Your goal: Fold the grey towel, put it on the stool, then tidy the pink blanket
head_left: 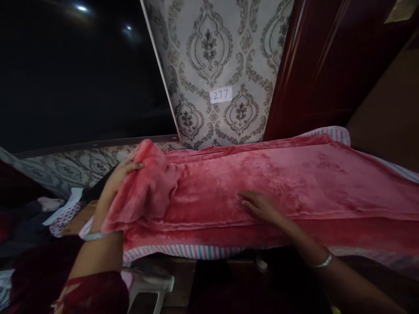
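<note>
A plush pink-red blanket (225, 187) lies lengthwise in a long folded strip in front of me. My left hand (126, 169) is closed on the blanket's left end, which is lifted and bunched over in a thick fold; part of the fingers is hidden by the plush. My right hand (258, 204) rests palm down on the middle of the blanket, its fingers stretched out and touching the surface. Under the blanket, a striped cloth (196, 251) shows along the near edge.
A large black screen (81, 78) stands at the back left by the patterned wall (209, 43). A paper label marked 277 (221, 94) is on the wall. At right is a dark red wooden panel (310, 65). A pale plastic stool (150, 283) stands below; clothes (26, 222) lie at left.
</note>
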Available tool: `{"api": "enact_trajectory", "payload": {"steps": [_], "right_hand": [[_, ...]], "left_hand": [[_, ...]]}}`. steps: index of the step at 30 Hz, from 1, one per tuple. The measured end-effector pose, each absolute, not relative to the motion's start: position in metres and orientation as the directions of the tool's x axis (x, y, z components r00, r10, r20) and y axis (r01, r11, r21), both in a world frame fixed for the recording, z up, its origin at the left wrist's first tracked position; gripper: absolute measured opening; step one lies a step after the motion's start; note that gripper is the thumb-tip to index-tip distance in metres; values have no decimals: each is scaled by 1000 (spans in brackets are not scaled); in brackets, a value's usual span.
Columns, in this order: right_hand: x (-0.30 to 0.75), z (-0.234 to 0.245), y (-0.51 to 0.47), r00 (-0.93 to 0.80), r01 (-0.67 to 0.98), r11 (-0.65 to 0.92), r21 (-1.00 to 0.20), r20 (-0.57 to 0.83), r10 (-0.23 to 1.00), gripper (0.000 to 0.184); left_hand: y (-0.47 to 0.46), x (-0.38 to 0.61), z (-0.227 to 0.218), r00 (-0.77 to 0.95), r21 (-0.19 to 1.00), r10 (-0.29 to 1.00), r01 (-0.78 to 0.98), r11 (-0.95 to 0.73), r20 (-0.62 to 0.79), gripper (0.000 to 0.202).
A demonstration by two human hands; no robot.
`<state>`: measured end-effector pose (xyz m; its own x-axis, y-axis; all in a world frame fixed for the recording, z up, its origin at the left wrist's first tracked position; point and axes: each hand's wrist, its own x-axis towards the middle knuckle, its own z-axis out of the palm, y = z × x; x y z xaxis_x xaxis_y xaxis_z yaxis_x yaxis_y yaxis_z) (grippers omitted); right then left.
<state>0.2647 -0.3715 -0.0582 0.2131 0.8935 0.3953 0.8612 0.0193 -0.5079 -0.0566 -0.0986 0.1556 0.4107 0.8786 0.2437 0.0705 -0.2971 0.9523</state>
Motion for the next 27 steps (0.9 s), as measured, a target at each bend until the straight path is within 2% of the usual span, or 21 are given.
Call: {"api": "enact_trajectory", "payload": {"steps": [3, 7, 11, 15, 18, 21, 24, 27], "right_hand": [[270, -52, -354, 234, 820, 62, -568, 432, 871, 37], [276, -40, -306, 217, 768, 107, -632, 414, 884, 33], [274, -25, -236, 210, 687, 120, -717, 354, 911, 29], [268, -10, -163, 269, 628, 91, -772, 326, 906, 25], [261, -1, -113, 280, 614, 79, -785, 311, 908, 23], [248, 5, -69, 217, 613, 107, -782, 297, 930, 23], [229, 11, -32, 124, 603, 140, -785, 265, 956, 24], [206, 18, -5, -46, 595, 192, -781, 205, 978, 28]], "left_hand": [[-108, -62, 146, 457, 985, 880, 44, -169, 131, 55], [-109, -91, 135, 411, 992, 903, -49, -115, 125, 57], [-109, -112, 135, 310, 990, 944, -118, -78, 112, 58], [-109, -124, 136, 166, 989, 986, -146, 6, 19, 64], [-100, -135, 129, 115, 986, 992, -164, -29, 48, 67], [-92, -143, 118, 122, 980, 988, -184, -75, 99, 73], [-97, -144, 114, 174, 967, 980, -249, -47, 92, 79], [-113, -140, 118, 173, 946, 982, -323, -19, 79, 79]]}}
